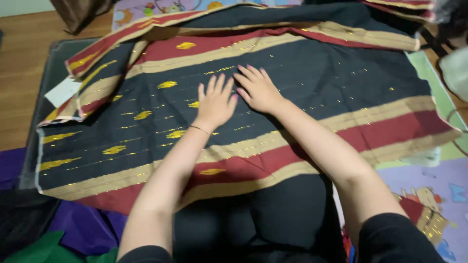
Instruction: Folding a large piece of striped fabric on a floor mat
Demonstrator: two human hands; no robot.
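The black woven cloth (312,83) (red and gold borders) is spread over the floor mat (429,68); left hand (215,103) and right hand (259,89) are pressed flat mid-cloth, fingers splayed, nothing grasped. Wrinkles are best smoothed outward toward the edges.

A home floor: wooden boards (19,73) and a colourful children's play mat (434,190).

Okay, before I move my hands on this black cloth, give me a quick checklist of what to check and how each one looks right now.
1. Left hand flat on the black cloth: ok.
2. Right hand flat, fingers spread: ok.
3. Hands close together, whether touching: cannot tell.
4. Cloth lying smooth under the palms: ok.
5. Far-left striped edge flat: not ok, it is folded over.
6. White tag clear of the hands: ok.
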